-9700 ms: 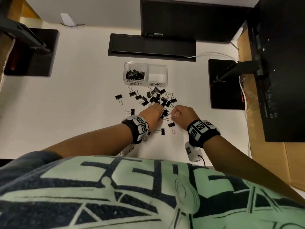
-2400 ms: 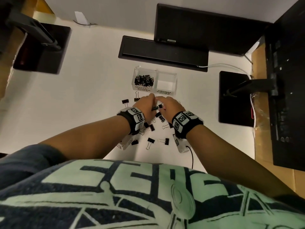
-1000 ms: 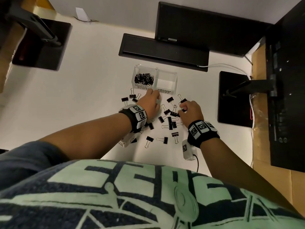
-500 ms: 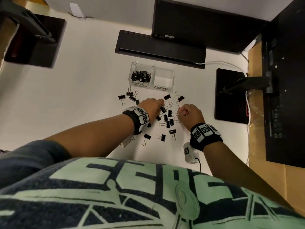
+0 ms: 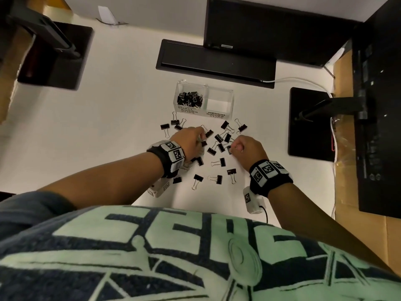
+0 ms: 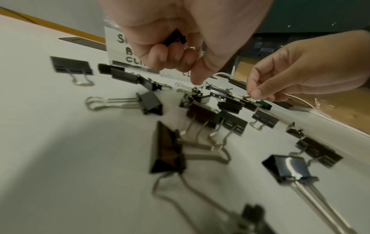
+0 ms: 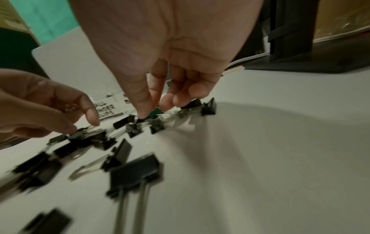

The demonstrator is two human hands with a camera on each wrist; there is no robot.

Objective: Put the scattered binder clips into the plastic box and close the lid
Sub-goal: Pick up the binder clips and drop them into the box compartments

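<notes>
Head, left-wrist and right-wrist views of a white worktop (image 5: 121, 131). A clear plastic box (image 5: 219, 94) with two compartments stands near the far middle of the worktop, just in front of a black monitor base (image 5: 214, 61). Its left compartment, labelled for small binder clips, holds a heap of small black clips (image 5: 190, 99); its right compartment, labelled for medium clips, shows only its pale floor. No closed lid covers the compartments.

Scattered binder clips (image 5: 217, 148) lie loose on the worktop between the box and the person, most of them clustered between the two hands, a few nearer the body.

The left hand (image 5: 191, 141) hovers over the left edge of the cluster with its fingers curled; in the left-wrist view a black clip (image 6: 175, 38) is held inside the curled fingers (image 6: 160, 57), while the thumb reaches down toward the clips below. The right hand (image 5: 247, 148) is at the right edge of the cluster; in the right-wrist view its thumb and forefinger (image 7: 144, 101) are pressed together at a small clip (image 7: 153, 114) lying among the others, pinching it at worktop level.

Two further black bases (image 5: 54, 55) (image 5: 310, 122) stand at the left and right of the worktop, and a white cable (image 5: 299, 80) runs along its far right.
</notes>
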